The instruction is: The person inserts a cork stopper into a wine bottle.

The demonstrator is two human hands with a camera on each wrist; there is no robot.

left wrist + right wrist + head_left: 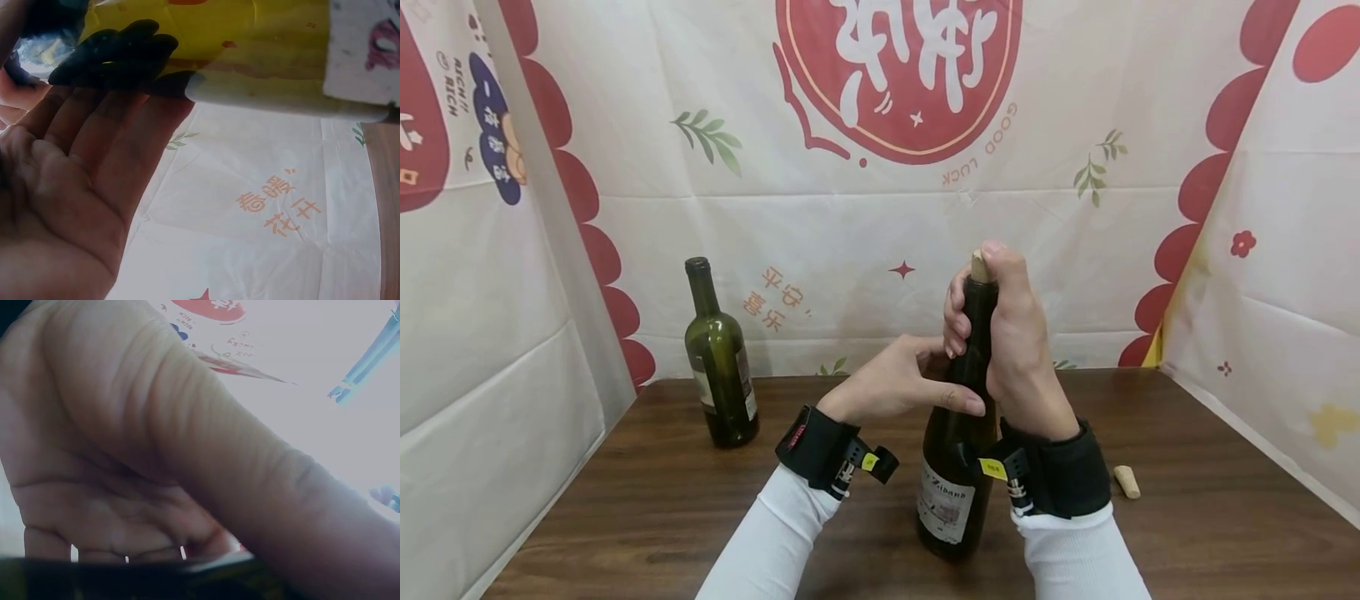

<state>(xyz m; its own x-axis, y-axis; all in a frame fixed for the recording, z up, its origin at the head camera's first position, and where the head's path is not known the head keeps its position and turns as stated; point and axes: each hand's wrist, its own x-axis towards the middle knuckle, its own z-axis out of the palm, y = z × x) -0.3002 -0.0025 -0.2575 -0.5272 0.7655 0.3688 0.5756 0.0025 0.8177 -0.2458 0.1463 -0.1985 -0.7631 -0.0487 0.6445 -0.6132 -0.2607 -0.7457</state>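
Note:
A dark green wine bottle (pixel 946 508) with a pale label stands upright on the table, a cork (pixel 978 268) jutting from its mouth. My right hand (pixel 1018 333) grips the bottle's neck, fingers curled behind it and thumb raised against the cork. Lower down, my left hand (pixel 902 383) holds the bottle at its shoulder, thumb across the front. In the left wrist view the fingers (pixel 119 137) of that hand lie against the glass (pixel 269 56). The right wrist view shows the palm and thumb close up, with the dark neck (pixel 125 581) along the bottom edge.
A second green wine bottle (pixel 722 367), its mouth uncorked, stands at the back left. A loose cork (pixel 1127 482) lies on the brown wooden table (pixel 1210 508), right of my right wrist. Printed cloth (pixel 880 250) hangs behind the table and along both sides.

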